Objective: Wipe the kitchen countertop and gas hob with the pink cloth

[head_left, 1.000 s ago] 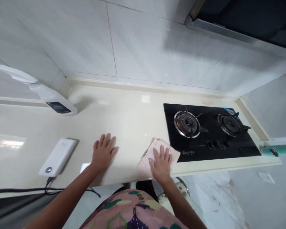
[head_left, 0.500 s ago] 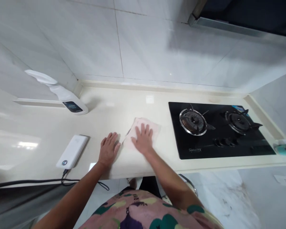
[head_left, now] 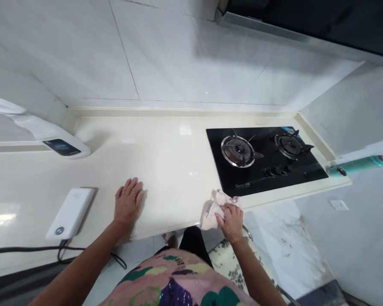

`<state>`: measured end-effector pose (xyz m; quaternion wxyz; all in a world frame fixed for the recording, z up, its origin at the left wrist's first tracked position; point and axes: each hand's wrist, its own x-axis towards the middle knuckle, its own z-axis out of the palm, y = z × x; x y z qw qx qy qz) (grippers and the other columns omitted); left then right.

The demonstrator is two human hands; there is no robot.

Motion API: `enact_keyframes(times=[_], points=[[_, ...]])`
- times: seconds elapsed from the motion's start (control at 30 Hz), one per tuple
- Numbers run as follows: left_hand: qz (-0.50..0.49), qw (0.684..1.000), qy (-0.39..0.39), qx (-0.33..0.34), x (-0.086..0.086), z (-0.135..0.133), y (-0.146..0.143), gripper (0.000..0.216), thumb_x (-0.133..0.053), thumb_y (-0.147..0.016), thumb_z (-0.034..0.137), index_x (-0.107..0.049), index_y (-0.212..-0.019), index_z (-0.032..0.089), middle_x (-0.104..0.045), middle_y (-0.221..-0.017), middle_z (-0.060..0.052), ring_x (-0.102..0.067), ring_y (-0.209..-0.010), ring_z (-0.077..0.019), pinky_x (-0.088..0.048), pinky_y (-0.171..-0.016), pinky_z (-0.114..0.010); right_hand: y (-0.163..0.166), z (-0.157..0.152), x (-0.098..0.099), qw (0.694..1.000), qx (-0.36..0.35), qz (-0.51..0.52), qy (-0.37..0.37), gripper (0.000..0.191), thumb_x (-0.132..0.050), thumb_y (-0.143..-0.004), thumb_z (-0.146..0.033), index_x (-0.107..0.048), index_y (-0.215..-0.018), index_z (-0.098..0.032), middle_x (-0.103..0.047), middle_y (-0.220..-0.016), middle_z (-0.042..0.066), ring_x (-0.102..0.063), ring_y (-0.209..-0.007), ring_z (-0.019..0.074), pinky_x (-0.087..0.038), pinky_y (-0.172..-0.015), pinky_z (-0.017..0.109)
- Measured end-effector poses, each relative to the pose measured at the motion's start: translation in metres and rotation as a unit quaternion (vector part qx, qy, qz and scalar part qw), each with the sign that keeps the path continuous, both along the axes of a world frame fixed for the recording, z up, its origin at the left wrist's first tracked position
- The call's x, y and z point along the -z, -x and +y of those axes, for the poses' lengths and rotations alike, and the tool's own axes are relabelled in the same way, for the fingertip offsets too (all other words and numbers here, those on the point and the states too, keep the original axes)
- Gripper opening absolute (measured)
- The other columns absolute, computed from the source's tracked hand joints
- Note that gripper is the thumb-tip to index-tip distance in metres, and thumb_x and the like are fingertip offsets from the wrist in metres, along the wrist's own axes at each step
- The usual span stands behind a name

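"Fingers (head_left: 221, 211) of the right hand (head_left: 231, 219): state?"

"Curled shut, pinching a pale pink cloth (head_left: 212, 203), soft and crumpled into folds. The left hand (head_left: 127, 204) lies palm down on the glossy cream stone counter (head_left: 172, 153), fingers (head_left: 131, 187) spread and holding nothing."

"Where does the cloth sit?"

"At the counter's front edge, partly draped over it, just off the front left corner of the black glass gas hob (head_left: 268, 159)."

"Change noted?"

"Yes. Half a second ago the cloth lay spread flat under an open right palm, mid-counter and close beside the left hand. It is now gathered and drawn back to the front edge, well apart from that hand. The left hand has kept its place. My reading: this wiping pass has run out at the edge, and the cloth no longer presses flat on the surface."

"Surroundings?"

"A white slab-shaped plastic power bank (head_left: 70, 207) lies near the front left, with a black cable (head_left: 25, 250) trailing off the edge. A white plastic spray bottle (head_left: 60, 144) stands toward the back left corner. Two round metal burners (head_left: 238, 151) sit on the hob. The counter's polish throws back the light."
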<state>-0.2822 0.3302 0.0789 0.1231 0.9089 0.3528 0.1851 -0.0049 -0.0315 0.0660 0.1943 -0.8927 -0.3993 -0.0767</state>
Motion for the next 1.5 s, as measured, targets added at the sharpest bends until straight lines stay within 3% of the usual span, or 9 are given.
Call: enact_keyframes(times=[0.13, 0.3, 0.57, 0.67, 0.77, 0.97, 1.23, 1.37, 1.5], points=[[-0.002, 1.000, 0.000, 0.000, -0.001, 0.001, 0.000, 0.046, -0.037, -0.107, 0.039, -0.060, -0.144, 0.024, -0.056, -0.159, -0.014, -0.041, -0.155, -0.0312, -0.028, -0.123, -0.052, -0.058, -0.035, -0.002, 0.981, 0.174, -0.024, -0.085, 0.062, -0.042, -0.098, -0.072, -0.070, -0.094, -0.017, -0.068, -0.097, 0.016, -0.060, -0.095, 0.0323, -0.047, -0.085, 0.047], [-0.007, 1.000, 0.000, -0.003, -0.001, 0.002, -0.001, 0.046, -0.039, -0.106, 0.040, -0.058, -0.145, 0.028, -0.057, -0.157, -0.011, -0.041, -0.155, -0.0299, -0.028, -0.124, -0.052, -0.130, -0.051, -0.026, 0.926, 0.352, -0.051, -0.126, 0.073, -0.011, -0.106, -0.056, -0.064, -0.122, -0.009, -0.061, -0.102, 0.021, -0.057, -0.098, 0.0358, -0.047, -0.081, 0.051], [0.007, 1.000, -0.004, -0.009, -0.005, 0.000, -0.004, 0.045, -0.038, -0.106, 0.044, -0.061, -0.138, 0.022, -0.057, -0.157, -0.016, -0.044, -0.153, -0.0336, -0.031, -0.123, -0.055, -0.213, -0.008, -0.025, 0.950, 0.308, 0.033, -0.041, 0.070, -0.048, -0.091, -0.076, -0.069, -0.133, -0.024, -0.059, -0.141, 0.022, -0.052, -0.128, 0.0457, -0.038, -0.101, 0.073], [0.008, 1.000, -0.004, -0.013, -0.006, -0.001, -0.005, 0.044, -0.038, -0.105, 0.043, -0.061, -0.138, 0.023, -0.057, -0.157, -0.016, -0.044, -0.153, -0.0339, -0.031, -0.123, -0.056, -0.203, 0.009, -0.017, 0.949, 0.311, 0.033, -0.035, 0.071, -0.040, -0.097, -0.071, -0.063, -0.143, -0.022, -0.051, -0.152, 0.025, -0.043, -0.140, 0.0479, -0.032, -0.104, 0.079], [0.010, 1.000, -0.006, -0.015, -0.007, -0.002, -0.006, 0.043, -0.039, -0.105, 0.043, -0.061, -0.137, 0.022, -0.057, -0.156, -0.017, -0.043, -0.153, -0.0347, -0.030, -0.123, -0.056, -0.152, 0.022, -0.007, 0.959, 0.281, 0.028, -0.031, 0.069, -0.034, -0.101, -0.069, -0.064, -0.142, -0.022, -0.050, -0.155, 0.024, -0.039, -0.146, 0.0459, -0.032, -0.108, 0.077], [0.010, 1.000, -0.003, -0.022, -0.006, -0.002, -0.007, 0.042, -0.040, -0.106, 0.044, -0.061, -0.135, 0.023, -0.056, -0.157, -0.016, -0.043, -0.153, -0.0339, -0.029, -0.124, -0.055, -0.045, 0.072, -0.003, 0.996, 0.078, -0.003, 0.033, 0.059, -0.041, -0.105, -0.057, -0.064, -0.142, -0.017, -0.041, -0.165, 0.024, -0.027, -0.157, 0.0440, -0.028, -0.118, 0.070], [0.026, 1.000, -0.005, -0.011, -0.009, -0.001, -0.007, 0.047, -0.040, -0.106, 0.043, -0.061, -0.139, 0.017, -0.055, -0.157, -0.020, -0.041, -0.154, -0.0364, -0.029, -0.123, -0.058, -0.091, 0.158, -0.038, 0.989, 0.051, 0.090, 0.110, 0.055, -0.052, -0.102, -0.052, -0.060, -0.144, -0.017, -0.032, -0.172, 0.020, -0.021, -0.161, 0.0416, -0.021, -0.126, 0.063], [0.024, 1.000, -0.013, -0.006, -0.009, -0.001, -0.006, 0.047, -0.039, -0.107, 0.042, -0.059, -0.141, 0.017, -0.054, -0.158, -0.019, -0.040, -0.154, -0.0357, -0.029, -0.123, -0.057, -0.059, 0.130, -0.030, 0.994, -0.031, 0.053, 0.091, 0.053, -0.055, -0.101, -0.052, -0.061, -0.141, -0.018, -0.037, -0.170, 0.018, -0.019, -0.162, 0.0376, -0.018, -0.128, 0.058], [0.015, 1.000, -0.013, -0.001, -0.006, 0.000, -0.006, 0.046, -0.040, -0.106, 0.041, -0.058, -0.142, 0.018, -0.053, -0.159, -0.018, -0.039, -0.155, -0.0345, -0.028, -0.124, -0.056, -0.046, 0.040, -0.009, 0.997, -0.067, -0.002, 0.048, 0.046, -0.053, -0.101, -0.052, -0.063, -0.133, -0.020, -0.049, -0.162, 0.016, -0.026, -0.160, 0.0346, -0.020, -0.127, 0.058]])
